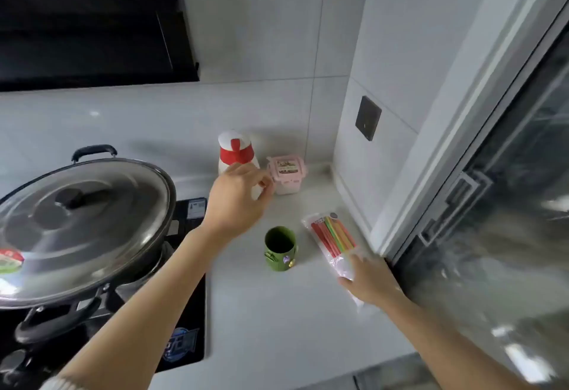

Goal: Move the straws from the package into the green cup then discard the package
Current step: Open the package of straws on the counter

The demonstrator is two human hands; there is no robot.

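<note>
A clear package of coloured straws [332, 237] lies on the white counter, right of the green cup [279, 248], which stands upright with its mouth open. My right hand [371, 280] rests on the near end of the package, fingers spread flat over it. My left hand [238, 198] hovers above the counter beyond the cup, fingers loosely curled and holding nothing, in front of the white bottle.
A white bottle with a red cap [235, 150] and a small pink lidded box [286, 174] stand at the back. A large steel wok lid [77, 223] sits on the black hob [187, 297] at left. A glass door frame [431, 204] bounds the right.
</note>
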